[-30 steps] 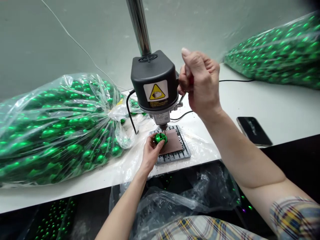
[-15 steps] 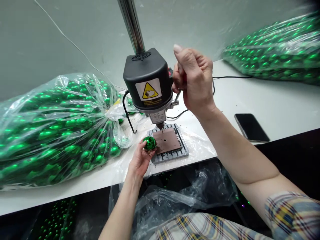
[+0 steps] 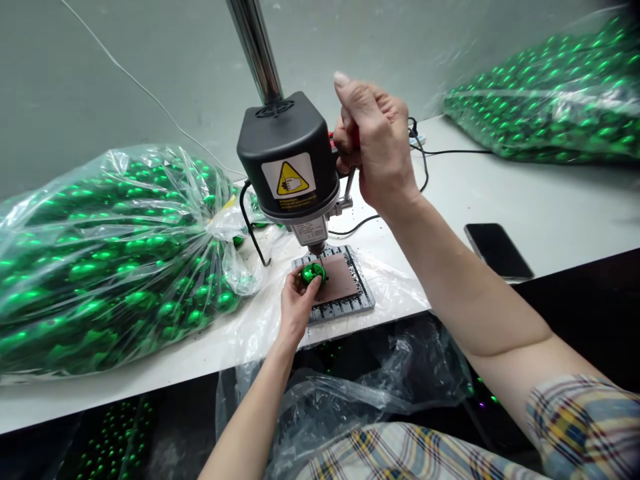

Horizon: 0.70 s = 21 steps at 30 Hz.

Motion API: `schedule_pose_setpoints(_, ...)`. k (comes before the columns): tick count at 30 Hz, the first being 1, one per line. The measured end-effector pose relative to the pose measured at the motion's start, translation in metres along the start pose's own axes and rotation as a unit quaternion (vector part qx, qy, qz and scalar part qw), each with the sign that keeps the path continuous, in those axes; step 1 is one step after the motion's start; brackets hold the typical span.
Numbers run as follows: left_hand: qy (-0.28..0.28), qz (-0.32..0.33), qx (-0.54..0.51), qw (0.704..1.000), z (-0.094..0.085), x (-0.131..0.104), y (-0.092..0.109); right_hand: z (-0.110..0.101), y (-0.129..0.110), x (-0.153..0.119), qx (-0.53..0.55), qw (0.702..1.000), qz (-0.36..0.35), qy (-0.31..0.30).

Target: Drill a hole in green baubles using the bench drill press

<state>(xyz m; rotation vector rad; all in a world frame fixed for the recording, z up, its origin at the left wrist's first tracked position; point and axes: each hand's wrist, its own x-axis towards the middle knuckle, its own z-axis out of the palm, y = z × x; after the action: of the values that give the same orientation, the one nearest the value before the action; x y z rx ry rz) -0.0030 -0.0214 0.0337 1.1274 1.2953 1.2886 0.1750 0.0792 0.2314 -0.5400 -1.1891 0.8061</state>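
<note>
Between the thumb and fingers of my left hand (image 3: 299, 300) is a shiny green bauble (image 3: 313, 274). It is over the left part of a brownish board (image 3: 343, 277), just below the chuck of a small drill press (image 3: 290, 160). The board lies on the press's grey slotted base (image 3: 367, 299), which is strewn with dark shavings. My right hand (image 3: 377, 137) is closed around the press's feed lever (image 3: 349, 187), its grip mostly hidden by the fingers. Whether the drill bit touches the bauble I cannot tell.
A tied clear bag of green baubles (image 3: 125, 267) fills the left of the white table (image 3: 440, 200). Another such bag (image 3: 550, 100) stands at the back right. A phone (image 3: 499, 250) lies near the right edge. Loose clear plastic (image 3: 345, 393) hangs below the table's front.
My left hand has moved right with the bauble, bringing it under the chuck, and has turned it. My right hand stays on the lever; the view has shifted slightly.
</note>
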Motion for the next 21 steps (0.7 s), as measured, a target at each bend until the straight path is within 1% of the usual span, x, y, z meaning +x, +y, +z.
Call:
schedule_pose_setpoints(2, 0.004, 0.016, 0.019, 1.0, 0.002, 0.0, -0.002, 0.001, 0.0, 0.0, 0.001, 1.0, 0.001, 0.003)
schedule_pose_setpoints(8, 0.043, 0.042, 0.079, 0.995, 0.01, 0.001, -0.008, 0.003, -0.003, -0.002, 0.016, 1.0, 0.002, 0.014)
schedule_pose_setpoints(11, 0.053, 0.061, 0.116, 0.99, 0.015, 0.002, -0.014, 0.004, -0.006, -0.004, 0.015, 1.0, 0.001, 0.014)
schedule_pose_setpoints(14, 0.049, 0.091, 0.145, 0.984, 0.02, 0.002, -0.021, 0.005, -0.011, -0.008, 0.012, 1.0, -0.001, 0.018)
schedule_pose_setpoints(17, 0.04, 0.127, 0.15, 0.98, 0.023, 0.0, -0.025, 0.007, -0.015, -0.01, 0.017, 0.999, 0.003, 0.033)
schedule_pose_setpoints(21, 0.042, 0.122, 0.143, 0.981, 0.026, -0.001, -0.026, 0.009, -0.017, -0.012, 0.004, 0.999, 0.003, 0.036)
